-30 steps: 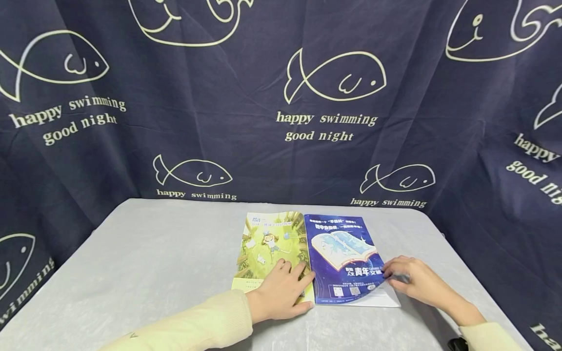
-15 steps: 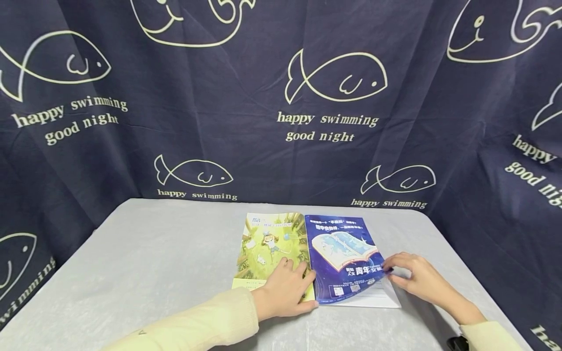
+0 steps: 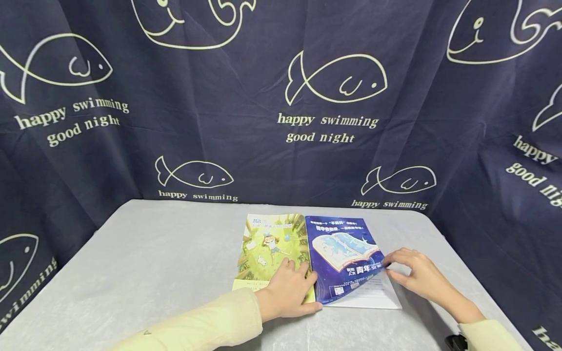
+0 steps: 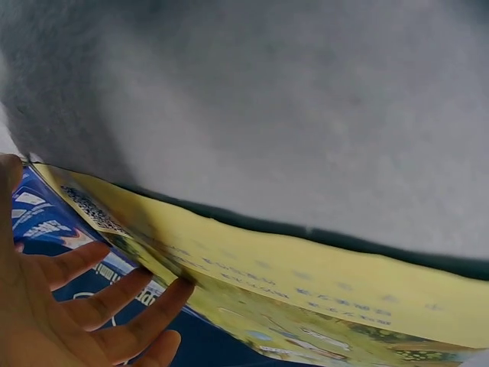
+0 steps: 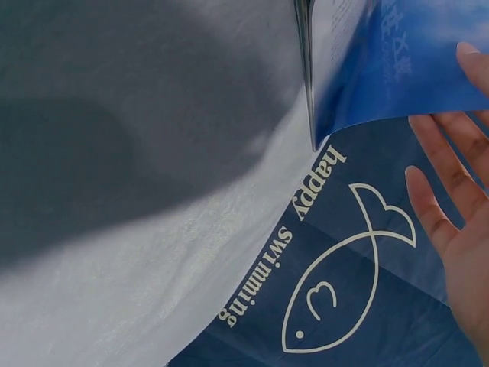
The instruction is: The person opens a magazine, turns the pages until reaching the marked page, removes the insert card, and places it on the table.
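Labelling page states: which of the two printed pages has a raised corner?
The glossy dark blue paper page, pinched and raised by the right hand; the yellow-green paper page lies under the left hand.

Surface (image 3: 153,263): pale grey, fabric-like finish, far corners rounded. Dk. blue curtain (image 3: 246,131) hung behind & along L/R sides, vert. folds noted, printed in cream w/ line-drawn fish (image 3: 347,80) & text (image 3: 327,120) reading "happy swimming", plus "good night" under upper ctr. & upper L. fish. Two lgr. outline figs. (image 3: 193,24) at top, L. & R. of ctr., partly cut off by view edge.
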Demonstrator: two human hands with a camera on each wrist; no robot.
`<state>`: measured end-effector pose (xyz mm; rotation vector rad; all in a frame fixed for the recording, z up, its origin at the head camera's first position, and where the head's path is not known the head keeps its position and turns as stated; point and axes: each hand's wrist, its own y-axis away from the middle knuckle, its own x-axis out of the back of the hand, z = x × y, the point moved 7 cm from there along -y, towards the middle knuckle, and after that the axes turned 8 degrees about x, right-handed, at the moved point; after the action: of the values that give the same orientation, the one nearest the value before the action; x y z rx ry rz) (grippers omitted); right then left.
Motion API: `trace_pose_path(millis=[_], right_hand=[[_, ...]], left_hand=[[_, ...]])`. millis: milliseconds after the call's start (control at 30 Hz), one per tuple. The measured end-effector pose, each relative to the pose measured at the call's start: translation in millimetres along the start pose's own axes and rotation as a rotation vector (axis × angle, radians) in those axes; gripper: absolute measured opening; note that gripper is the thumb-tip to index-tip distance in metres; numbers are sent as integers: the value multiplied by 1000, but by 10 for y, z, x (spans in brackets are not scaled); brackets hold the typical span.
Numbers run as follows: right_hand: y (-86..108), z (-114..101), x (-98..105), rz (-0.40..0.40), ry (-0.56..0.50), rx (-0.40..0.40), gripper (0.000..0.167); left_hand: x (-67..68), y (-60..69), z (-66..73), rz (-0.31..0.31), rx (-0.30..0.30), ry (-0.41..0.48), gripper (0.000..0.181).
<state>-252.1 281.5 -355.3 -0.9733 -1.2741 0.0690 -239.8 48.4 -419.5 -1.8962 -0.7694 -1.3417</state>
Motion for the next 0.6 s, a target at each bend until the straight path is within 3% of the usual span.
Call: trace_pose_path(millis=[300, 600], right_hand=[[-36, -18, 28, 30, 39, 13, 34], [-55, -19, 27, 39, 52, 12, 33]], left_hand=[[5, -31, 39, 25, 16, -19, 69], [29, -57, 64, -2, 42, -30, 69]])
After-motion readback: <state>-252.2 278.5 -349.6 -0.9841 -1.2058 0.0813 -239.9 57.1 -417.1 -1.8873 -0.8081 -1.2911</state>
